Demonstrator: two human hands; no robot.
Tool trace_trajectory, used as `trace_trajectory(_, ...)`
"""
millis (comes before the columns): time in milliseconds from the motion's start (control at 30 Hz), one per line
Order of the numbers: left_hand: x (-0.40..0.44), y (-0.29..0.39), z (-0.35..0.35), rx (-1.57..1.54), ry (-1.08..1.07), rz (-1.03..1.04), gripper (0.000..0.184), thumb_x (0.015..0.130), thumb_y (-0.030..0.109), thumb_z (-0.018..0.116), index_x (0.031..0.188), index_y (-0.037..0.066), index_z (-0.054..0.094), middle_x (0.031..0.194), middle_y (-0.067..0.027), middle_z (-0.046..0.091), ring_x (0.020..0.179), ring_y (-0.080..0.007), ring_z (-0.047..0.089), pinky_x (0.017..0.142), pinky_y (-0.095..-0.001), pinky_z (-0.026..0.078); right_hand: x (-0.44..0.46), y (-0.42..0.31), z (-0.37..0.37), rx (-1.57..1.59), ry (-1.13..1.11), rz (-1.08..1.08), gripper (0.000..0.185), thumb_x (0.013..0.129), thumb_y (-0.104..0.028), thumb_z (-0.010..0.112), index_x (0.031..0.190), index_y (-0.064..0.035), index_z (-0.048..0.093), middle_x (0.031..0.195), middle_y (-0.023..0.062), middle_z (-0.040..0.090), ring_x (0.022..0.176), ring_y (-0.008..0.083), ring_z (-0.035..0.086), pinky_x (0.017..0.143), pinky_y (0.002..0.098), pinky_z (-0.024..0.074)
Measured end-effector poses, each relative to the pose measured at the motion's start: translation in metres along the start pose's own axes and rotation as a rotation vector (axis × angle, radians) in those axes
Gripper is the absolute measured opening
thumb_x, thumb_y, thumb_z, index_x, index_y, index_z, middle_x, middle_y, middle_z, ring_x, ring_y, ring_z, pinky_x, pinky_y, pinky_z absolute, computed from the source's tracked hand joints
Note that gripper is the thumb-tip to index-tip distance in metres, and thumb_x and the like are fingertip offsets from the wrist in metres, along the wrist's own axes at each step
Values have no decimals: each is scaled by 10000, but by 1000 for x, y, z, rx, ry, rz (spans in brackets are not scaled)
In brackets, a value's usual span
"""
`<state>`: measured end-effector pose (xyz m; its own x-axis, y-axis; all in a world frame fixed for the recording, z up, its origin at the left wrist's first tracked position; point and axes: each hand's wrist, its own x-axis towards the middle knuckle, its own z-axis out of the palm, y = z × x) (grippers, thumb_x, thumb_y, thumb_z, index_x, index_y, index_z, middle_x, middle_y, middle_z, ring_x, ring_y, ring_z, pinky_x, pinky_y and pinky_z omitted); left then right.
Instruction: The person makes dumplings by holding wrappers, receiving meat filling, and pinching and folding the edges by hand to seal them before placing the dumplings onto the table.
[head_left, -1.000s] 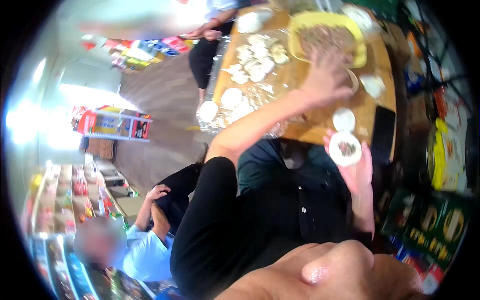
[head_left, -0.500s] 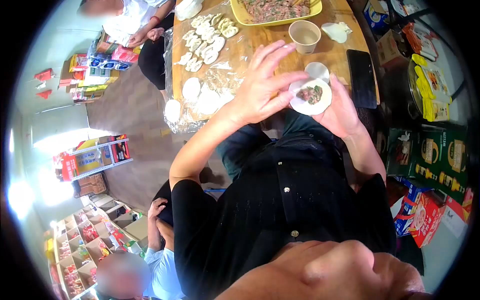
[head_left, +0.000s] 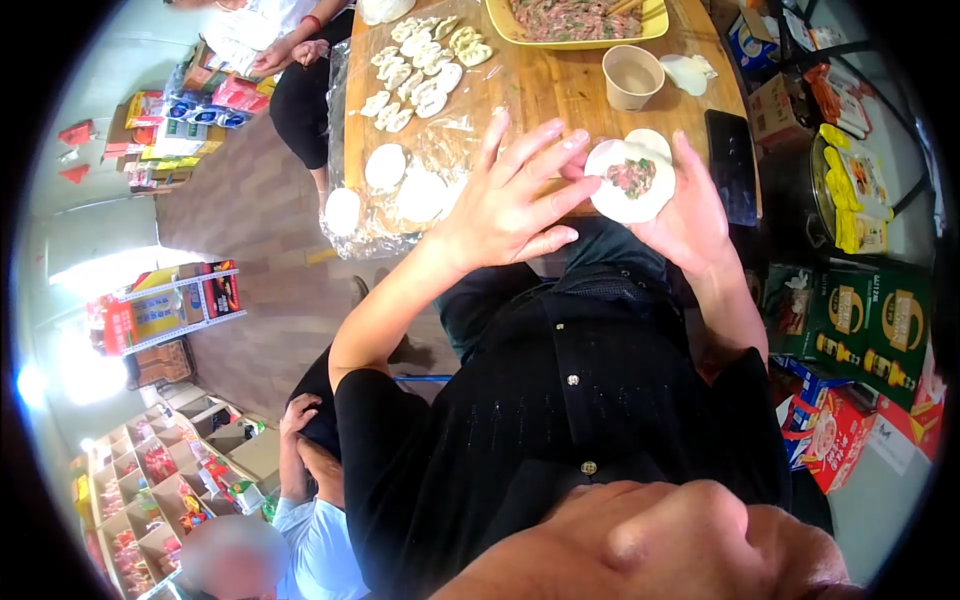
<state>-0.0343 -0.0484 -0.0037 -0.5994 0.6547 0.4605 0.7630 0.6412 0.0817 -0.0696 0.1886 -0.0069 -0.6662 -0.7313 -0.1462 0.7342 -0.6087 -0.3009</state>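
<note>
In my right hand [head_left: 697, 225] a round white dumpling wrapper [head_left: 612, 204] lies on the palm and fingers. Minced meat filling [head_left: 632, 178] with green bits sits on its middle. A second pale round wrapper [head_left: 652, 142] shows behind it, partly covered. My left hand [head_left: 515, 200] hovers at the left side, back up and fingers spread, with a fingertip close to the wrapper's left edge; whether it touches, I cannot tell. Beyond my hands stands a paper cup [head_left: 632, 78] of liquid. Further off is a yellow tray [head_left: 580, 44] of minced filling.
On the wooden table [head_left: 540, 80], folded dumplings [head_left: 430, 75] and loose wrappers [head_left: 385, 166] lie on plastic film. A black phone [head_left: 731, 165] rests near the right edge. One person [head_left: 285, 50] sits at the far left, another [head_left: 320, 530] behind left. Boxes [head_left: 865, 320] stand at right.
My left hand has drawn back slightly to the left, its fingers more spread. The wrapper with filling has turned and covers more of the second wrapper. The view has shifted a little.
</note>
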Motion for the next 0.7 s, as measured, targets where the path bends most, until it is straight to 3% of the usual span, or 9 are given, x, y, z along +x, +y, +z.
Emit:
trace_trajectory(67, -4, 3, 0, 1, -2, -3, 485, 900, 511, 531, 1263, 206, 633, 1422, -141, 461, 1328, -351, 398, 1126, -588, 156, 4, 1, -1, 34, 66, 16, 571, 1020, -474, 325, 1326, -13, 466, 1380, 227, 481, 1287, 349, 467, 1104, 473, 349)
trace_trajectory(133, -6, 7, 2, -12, 1, -19, 484, 907, 509, 522, 1266, 204, 632, 1417, -139, 464, 1328, -343, 398, 1131, -582, 152, 9, 3, -12, 215, -145, 11, 580, 1017, -464, 351, 1311, 21, 470, 1366, 225, 494, 1280, 346, 472, 1101, 464, 349)
trace_trajectory(167, -5, 11, 4, -78, 21, -34, 477, 821, 446, 638, 1222, 187, 635, 1459, -115, 425, 1375, -310, 345, 1128, -607, 134, 11, 4, -14, 214, -141, 10, 580, 1017, -464, 351, 1311, 21, 470, 1366, 225, 494, 1280, 346, 472, 1101, 464, 349)
trace_trajectory(200, -5, 13, 6, -83, 20, -35, 477, 821, 446, 638, 1222, 187, 635, 1459, -115, 425, 1375, -310, 345, 1128, -607, 134, 13, 6, -16, 252, -131, 4, 641, 1011, -490, 345, 1332, 60, 425, 1362, 237, 487, 1280, 335, 474, 1099, 459, 356)
trace_trajectory(267, -4, 15, 10, -23, -29, -41, 492, 900, 523, 523, 1270, 216, 628, 1446, -116, 439, 1340, -334, 384, 1142, -570, 129, 16, 9, -18, 289, -120, -2, 706, 1005, -516, 339, 1353, 98, 379, 1359, 250, 479, 1280, 323, 476, 1097, 453, 364)
trace_trajectory(367, -4, 19, 21, -58, -8, -51, 501, 904, 531, 516, 1279, 217, 620, 1457, -115, 427, 1362, -344, 345, 1148, -567, 98, 21, 14, -16, 261, -103, -17, 692, 1003, -518, 348, 1355, 76, 392, 1332, 208, 510, 1245, 290, 502, 1083, 442, 377)
trace_trajectory(567, 9, 30, 37, -58, 100, -155, 603, 923, 596, 436, 1348, 186, 559, 1478, -150, 386, 1391, -376, 286, 1146, -580, 38, 23, 26, -8, 86, 163, -41, 615, 992, -558, 352, 1280, -28, 473, 1225, 100, 560, 1170, 239, 539, 1037, 405, 403)
trace_trajectory(667, 14, 33, 47, -31, -7, -224, 715, 853, 644, 516, 1374, 155, 513, 1504, -152, 339, 1404, -387, 246, 1126, -630, 36, 22, 29, -2, -85, 72, 1, 754, 974, -626, 283, 1393, -6, 373, 1399, 159, 467, 1317, 275, 436, 1126, 431, 314)
trace_trajectory(700, 16, 33, 48, -16, -16, -210, 740, 827, 644, 547, 1370, 142, 511, 1505, -152, 336, 1403, -386, 246, 1116, -645, 52, 24, 30, -13, 116, -97, 17, 779, 970, -636, 273, 1408, 4, 351, 1430, 175, 432, 1343, 289, 405, 1141, 437, 289)
